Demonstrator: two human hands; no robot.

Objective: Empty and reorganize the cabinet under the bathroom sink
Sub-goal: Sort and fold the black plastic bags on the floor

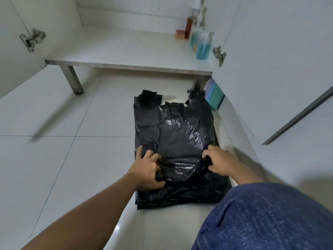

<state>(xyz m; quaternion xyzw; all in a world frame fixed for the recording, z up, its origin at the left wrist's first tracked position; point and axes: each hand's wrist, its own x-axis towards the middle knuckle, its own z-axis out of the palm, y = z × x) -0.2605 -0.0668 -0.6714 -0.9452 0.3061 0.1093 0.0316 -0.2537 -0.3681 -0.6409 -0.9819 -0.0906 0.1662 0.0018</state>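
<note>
A flat stack of black plastic bags [173,134] lies on the white tiled floor in front of the open cabinet, handles pointing toward the cabinet. My left hand [148,170] pinches the near left part of the top bag, fingers curled into the plastic. My right hand [222,161] grips a bunched fold at the near right. The cabinet floor [117,49] is a white shelf on metal legs. At its right end stand blue liquid bottles [202,45], a brown bottle [188,27] and a small pink and orange block [180,34].
The left cabinet door with its hinge [33,39] is swung open, and so is the right door [281,69]. A teal and purple box [214,95] stands on the floor by the right leg. My knee in blue jeans [266,219] fills the lower right.
</note>
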